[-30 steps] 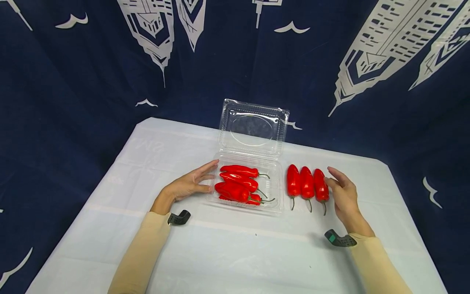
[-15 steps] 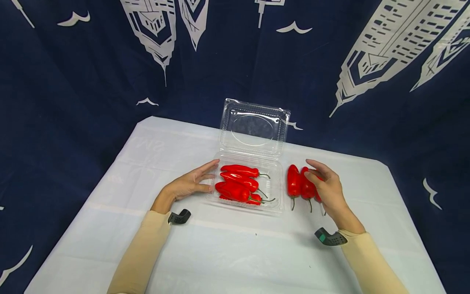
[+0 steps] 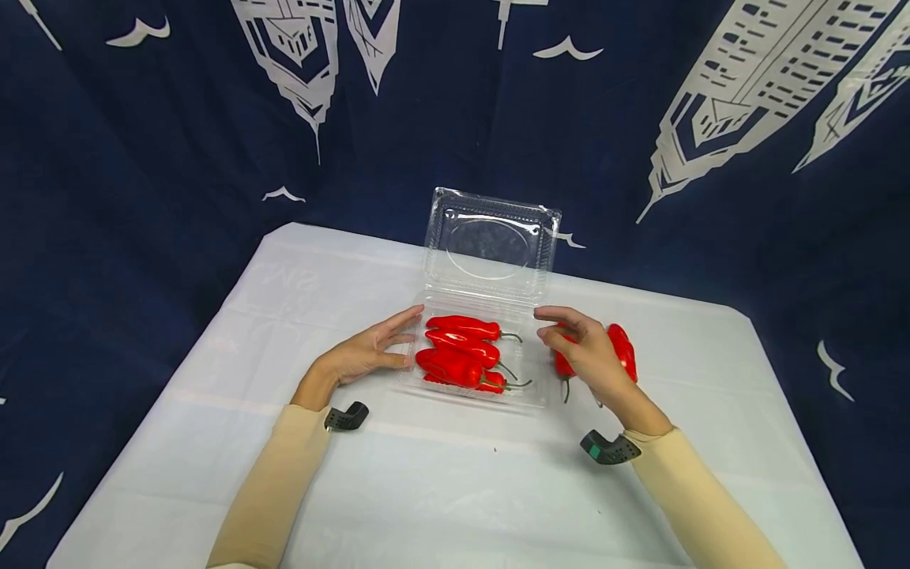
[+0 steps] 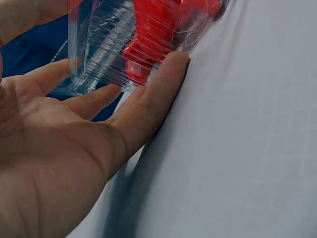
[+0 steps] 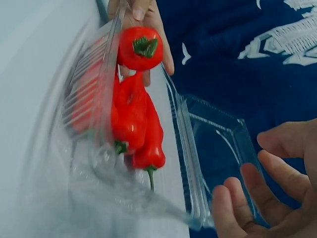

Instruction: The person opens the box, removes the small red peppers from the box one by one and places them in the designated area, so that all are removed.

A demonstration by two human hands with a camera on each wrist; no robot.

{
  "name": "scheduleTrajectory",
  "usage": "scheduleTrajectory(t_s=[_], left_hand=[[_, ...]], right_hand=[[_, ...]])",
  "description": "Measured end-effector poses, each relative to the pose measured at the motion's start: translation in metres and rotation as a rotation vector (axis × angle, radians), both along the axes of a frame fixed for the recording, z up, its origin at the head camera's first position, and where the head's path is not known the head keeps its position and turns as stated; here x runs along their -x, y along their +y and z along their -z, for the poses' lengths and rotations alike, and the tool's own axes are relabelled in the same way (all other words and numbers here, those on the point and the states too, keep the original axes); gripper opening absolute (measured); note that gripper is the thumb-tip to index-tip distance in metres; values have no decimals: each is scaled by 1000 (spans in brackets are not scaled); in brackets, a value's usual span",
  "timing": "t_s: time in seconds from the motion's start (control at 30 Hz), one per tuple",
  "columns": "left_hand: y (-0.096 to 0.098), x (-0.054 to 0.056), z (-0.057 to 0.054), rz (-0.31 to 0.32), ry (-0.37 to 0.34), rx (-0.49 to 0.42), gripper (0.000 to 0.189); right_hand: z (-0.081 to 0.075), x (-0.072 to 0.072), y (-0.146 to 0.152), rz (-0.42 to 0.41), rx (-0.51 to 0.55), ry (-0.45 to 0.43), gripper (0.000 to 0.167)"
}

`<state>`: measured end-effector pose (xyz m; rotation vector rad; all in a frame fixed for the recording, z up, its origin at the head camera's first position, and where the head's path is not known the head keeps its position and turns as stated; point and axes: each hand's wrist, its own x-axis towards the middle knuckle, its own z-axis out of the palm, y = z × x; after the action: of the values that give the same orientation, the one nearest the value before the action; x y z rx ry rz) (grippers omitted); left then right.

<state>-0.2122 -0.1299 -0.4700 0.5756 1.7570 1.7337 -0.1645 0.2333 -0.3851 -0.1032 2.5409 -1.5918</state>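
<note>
My left hand [image 3: 362, 357] touches the left wall of a clear plastic clamshell box [image 3: 529, 399], its fingers extended along the side. In the left wrist view, the fingertips [image 4: 173, 62] lie against the ribbed wall. Inside the box are several red chili peppers [image 3: 462, 348], stems pointing right. My right hand [image 3: 593, 356] hovers by the box's right edge with nothing between its fingers, which look loosely bent in the right wrist view. Below it are loose red peppers: one on the left [image 3: 564, 365], partly covered, one on the right [image 3: 622, 352], and a middle one almost wholly hidden.
The box's clear lid [image 3: 490, 249] stands raised at the back, near the table's far edge. A white cloth covers the table [image 3: 441, 490]. Behind hangs a dark blue curtain [image 3: 426, 142] with white building prints.
My right hand has moved left, from beside the rightmost loose pepper, across the loose peppers to the box's right side. My left hand and the peppers have stayed put.
</note>
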Motion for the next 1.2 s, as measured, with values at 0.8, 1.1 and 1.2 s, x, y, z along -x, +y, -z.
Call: scheduleTrajectory(t_s=[0.8,1.1,1.2], left_hand=[[0,-1,1,8,6,-19,91],[1,-1,0,7,0,-14,91],[1,-1,0,7,-1,-19,91]], right_hand=[[12,0,-83,-289,-110,32,33],[21,-6,-95,-318,-111,70,32],[23,-6,-98,-318,-105,81,31]])
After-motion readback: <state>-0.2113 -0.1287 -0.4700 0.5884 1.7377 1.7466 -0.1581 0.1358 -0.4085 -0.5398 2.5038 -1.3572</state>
